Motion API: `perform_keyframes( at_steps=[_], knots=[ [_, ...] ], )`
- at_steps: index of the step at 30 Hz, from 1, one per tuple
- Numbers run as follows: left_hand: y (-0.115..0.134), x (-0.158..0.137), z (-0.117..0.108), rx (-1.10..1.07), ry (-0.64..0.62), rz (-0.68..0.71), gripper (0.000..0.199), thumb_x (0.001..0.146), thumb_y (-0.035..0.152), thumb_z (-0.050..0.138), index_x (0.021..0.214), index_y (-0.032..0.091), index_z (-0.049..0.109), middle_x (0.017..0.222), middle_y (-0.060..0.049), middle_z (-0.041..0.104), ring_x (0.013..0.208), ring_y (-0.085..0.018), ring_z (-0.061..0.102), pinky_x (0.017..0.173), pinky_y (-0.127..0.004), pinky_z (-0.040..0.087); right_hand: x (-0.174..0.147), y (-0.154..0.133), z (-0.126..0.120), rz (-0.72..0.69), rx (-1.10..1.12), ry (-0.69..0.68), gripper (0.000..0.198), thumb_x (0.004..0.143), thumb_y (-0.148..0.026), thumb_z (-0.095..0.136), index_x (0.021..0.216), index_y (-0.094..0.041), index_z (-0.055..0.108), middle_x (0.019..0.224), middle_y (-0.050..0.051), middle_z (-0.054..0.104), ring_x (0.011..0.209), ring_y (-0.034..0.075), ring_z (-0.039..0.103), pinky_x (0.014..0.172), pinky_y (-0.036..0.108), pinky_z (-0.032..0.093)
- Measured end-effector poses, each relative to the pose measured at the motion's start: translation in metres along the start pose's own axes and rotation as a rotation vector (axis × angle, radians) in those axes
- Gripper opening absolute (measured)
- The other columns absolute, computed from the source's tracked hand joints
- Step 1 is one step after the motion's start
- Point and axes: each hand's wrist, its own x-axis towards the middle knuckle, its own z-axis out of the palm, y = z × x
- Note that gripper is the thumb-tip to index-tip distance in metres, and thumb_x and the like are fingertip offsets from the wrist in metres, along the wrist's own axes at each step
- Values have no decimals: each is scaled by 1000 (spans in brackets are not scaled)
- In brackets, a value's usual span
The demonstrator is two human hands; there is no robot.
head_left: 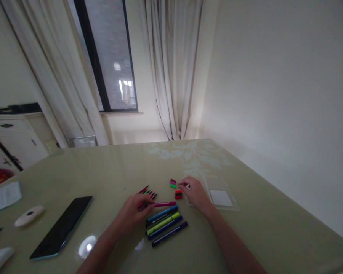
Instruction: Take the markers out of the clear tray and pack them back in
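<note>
- Head view: we see our two bare hands over a pale green desk (117, 163), with coloured pens gathered between and in front of them.
- Our left hand (137, 210) is curled, thumb and fingers pinching the left end of a pink pen (165, 204), which points right, towards the small pieces.
- Several thin dark pen tips (152, 195) show just beyond the left hand; the fingers hide the rest of them.
- Our right hand (193, 191) has its thumb and fingertips drawn near each other; we cannot tell whether anything is pinched there.
- Just left of those fingertips lies a small stack of dark red, pink and green pieces (173, 183); nearer us is a red and black stack (178, 194).
- Below the pink pen, slanting up to the right, we have a blue pen (164, 214), a lime pen (162, 223), a navy pen (165, 227) and, slightly apart, a dark purple pen (170, 234).
- Right of the right hand lies a clear plastic case (213, 182) with a white card (221, 198) within its outline.
- Well to our left are a black tablet (63, 226) and a white oval object (29, 215).
</note>
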Motion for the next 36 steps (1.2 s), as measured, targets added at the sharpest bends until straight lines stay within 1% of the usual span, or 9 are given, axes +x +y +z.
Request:
perform_keyframes(
  at_steps=[5, 7, 11, 13, 15, 21, 26, 32, 36],
  knots=[
    [0, 1, -8, 79, -20, 2, 27, 85, 48, 67, 86, 24, 81, 85, -3, 76, 79, -22, 69, 71, -29, 50, -3, 0, 3, 13, -263, -125, 6, 85, -19, 73, 83, -20, 79, 96, 7, 69, 93, 21, 64, 84, 31, 45],
    [-5, 3, -16, 106, 47, -25, 32, 86, 51, 63, 87, 24, 81, 85, -4, 76, 78, -23, 68, 72, -30, 50, -4, -2, 5, 22, -307, -138, 8, 86, -18, 71, 83, -20, 79, 97, 7, 69, 94, 22, 63, 84, 32, 45],
    [-24, 5, -30, 219, 229, -171, 35, 87, 49, 55, 90, 22, 77, 86, -5, 76, 72, -23, 65, 70, -33, 48, -5, -4, 9, 18, -353, -131, 13, 88, -16, 69, 80, -21, 78, 95, 8, 69, 93, 23, 63, 86, 32, 44],
    [-33, 4, -34, 253, 246, -213, 32, 86, 47, 55, 89, 23, 76, 90, -6, 76, 77, -24, 65, 74, -34, 48, -5, -4, 11, 14, -380, -127, 14, 88, -15, 69, 79, -21, 79, 94, 8, 70, 94, 24, 63, 85, 33, 44],
    [-38, 3, -35, 262, 207, -227, 28, 85, 44, 56, 88, 23, 75, 92, -6, 76, 83, -25, 67, 77, -34, 48, -5, -4, 12, 13, -393, -127, 14, 88, -15, 68, 80, -20, 79, 95, 9, 70, 95, 24, 62, 85, 33, 44],
    [-38, 2, -34, 306, 151, -204, 21, 83, 38, 58, 82, 24, 73, 91, -6, 74, 87, -25, 66, 82, -35, 47, -6, -6, 13, -1, -392, -149, 17, 88, -14, 66, 81, -21, 80, 95, 9, 71, 95, 25, 62, 86, 34, 44],
    [-35, 1, -33, 357, 136, -221, 23, 88, 38, 55, 87, 23, 72, 92, -6, 73, 89, -25, 67, 81, -34, 46, -6, -9, 12, 2, -363, -153, 19, 88, -12, 63, 83, -21, 79, 98, 9, 71, 97, 24, 63, 89, 34, 44],
    [-38, -2, -32, 448, 174, -215, 23, 94, 33, 48, 92, 22, 69, 97, -8, 72, 94, -26, 65, 84, -36, 45, -4, -11, 15, 13, -215, -85, 15, 91, -15, 60, 93, -19, 75, 103, 9, 73, 102, 24, 64, 93, 34, 45],
    [-40, -3, -36, 530, 167, -248, 18, 90, 29, 53, 90, 22, 69, 96, -7, 69, 93, -26, 65, 84, -36, 46, -5, -14, 17, 28, -101, -54, 14, 93, -20, 59, 97, -20, 72, 103, 7, 76, 98, 23, 67, 90, 34, 46]
  ],
)
